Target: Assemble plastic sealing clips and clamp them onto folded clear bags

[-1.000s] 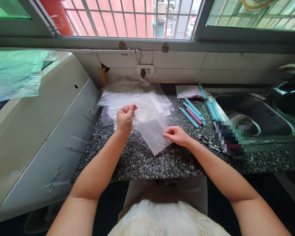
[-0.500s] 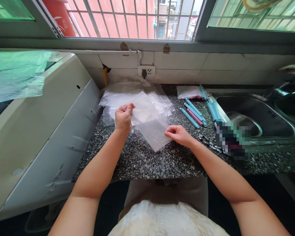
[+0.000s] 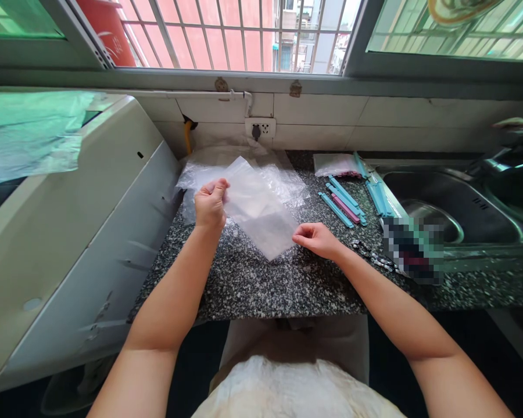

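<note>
I hold a clear plastic bag (image 3: 257,212) stretched above the speckled granite counter (image 3: 265,284). My left hand (image 3: 210,203) pinches its upper left corner, fingers closed. My right hand (image 3: 316,239) pinches its lower right corner, fingers closed. Behind the bag lies a heap of more clear plastic bags (image 3: 283,177) against the tiled wall.
Several blue and pink sealing clips (image 3: 344,203) lie on the counter to the right, by a small zip bag (image 3: 335,164). A steel sink (image 3: 457,203) is at the right. A white appliance (image 3: 70,232) stands at the left. A wall socket (image 3: 260,126) is behind.
My left hand has moved up and to the left with the bag's corner, pulling the bag tauter. My right hand has stayed almost in place.
</note>
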{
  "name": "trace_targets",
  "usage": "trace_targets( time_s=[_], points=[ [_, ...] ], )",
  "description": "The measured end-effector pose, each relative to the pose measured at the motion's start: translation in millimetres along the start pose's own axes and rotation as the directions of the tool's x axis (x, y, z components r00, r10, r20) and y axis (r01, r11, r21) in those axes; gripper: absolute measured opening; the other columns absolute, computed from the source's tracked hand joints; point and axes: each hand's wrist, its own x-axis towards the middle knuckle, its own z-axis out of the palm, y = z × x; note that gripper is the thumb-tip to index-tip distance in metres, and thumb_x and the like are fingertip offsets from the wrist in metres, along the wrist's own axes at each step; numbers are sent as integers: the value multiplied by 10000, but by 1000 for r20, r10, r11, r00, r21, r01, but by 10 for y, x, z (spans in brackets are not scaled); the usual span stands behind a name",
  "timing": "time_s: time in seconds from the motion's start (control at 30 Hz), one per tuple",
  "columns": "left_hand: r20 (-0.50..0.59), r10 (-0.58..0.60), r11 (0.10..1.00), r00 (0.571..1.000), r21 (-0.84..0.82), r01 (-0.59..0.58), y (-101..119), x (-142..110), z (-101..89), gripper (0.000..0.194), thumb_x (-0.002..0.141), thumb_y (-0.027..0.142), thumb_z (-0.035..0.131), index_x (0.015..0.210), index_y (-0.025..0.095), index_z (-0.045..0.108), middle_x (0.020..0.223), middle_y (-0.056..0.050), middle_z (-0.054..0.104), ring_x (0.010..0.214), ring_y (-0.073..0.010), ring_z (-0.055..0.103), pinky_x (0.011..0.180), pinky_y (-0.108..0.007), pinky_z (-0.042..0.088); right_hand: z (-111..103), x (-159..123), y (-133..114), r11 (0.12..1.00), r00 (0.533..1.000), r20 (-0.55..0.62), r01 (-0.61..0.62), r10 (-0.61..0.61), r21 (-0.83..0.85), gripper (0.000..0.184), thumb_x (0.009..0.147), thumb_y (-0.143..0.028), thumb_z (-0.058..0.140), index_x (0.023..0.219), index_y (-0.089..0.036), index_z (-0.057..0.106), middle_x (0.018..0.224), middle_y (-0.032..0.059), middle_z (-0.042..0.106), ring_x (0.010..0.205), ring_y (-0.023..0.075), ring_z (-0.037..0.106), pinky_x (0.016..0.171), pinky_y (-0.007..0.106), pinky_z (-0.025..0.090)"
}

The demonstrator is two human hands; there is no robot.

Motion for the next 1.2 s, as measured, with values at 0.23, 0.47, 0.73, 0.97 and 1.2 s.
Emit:
trace_targets(
  time_s=[0.23,0.47,0.73,0.97,1.2],
  points=[
    [7,10,1000,1000,4,-10,19,0,-3,241,681,162,728,509,148,559,433,59,498,365,-12,353,369,-149,280,8,-2,9,1000,998,62,-1,0,23,234,675,-379,621,618,-162,554,537,-48,450,508,69,374,501,233,294],
    [161,-93,993,983,85,80,2,1,-49,263,611,259,787,519,146,567,400,69,462,353,-22,355,356,-158,270,-12,-25,6,999,989,146,-5,0,36,243,685,-387,638,641,-158,571,567,-36,485,533,73,411,513,232,319],
    [454,-357,914,816,348,207,-20,-196,-47,315,497,364,818,531,140,599,438,37,521,378,-44,408,373,-188,265,8,-53,-135,980,991,134,-45,20,191,350,643,-488,681,732,-159,602,652,-10,562,606,100,479,592,252,381],
    [489,-341,914,803,373,161,-81,-329,8,346,471,411,808,535,143,599,444,48,501,396,-35,386,385,-184,254,71,-49,-104,983,992,121,-47,25,178,367,648,-504,670,651,-151,571,571,-39,488,558,78,408,543,236,321],
    [505,-330,911,798,392,129,-115,-336,9,330,496,416,791,534,149,600,434,43,484,388,-44,362,385,-195,242,80,-55,-88,982,986,168,-50,19,183,357,654,-482,669,605,-154,536,544,-53,452,529,65,374,517,229,285]
  ],
)
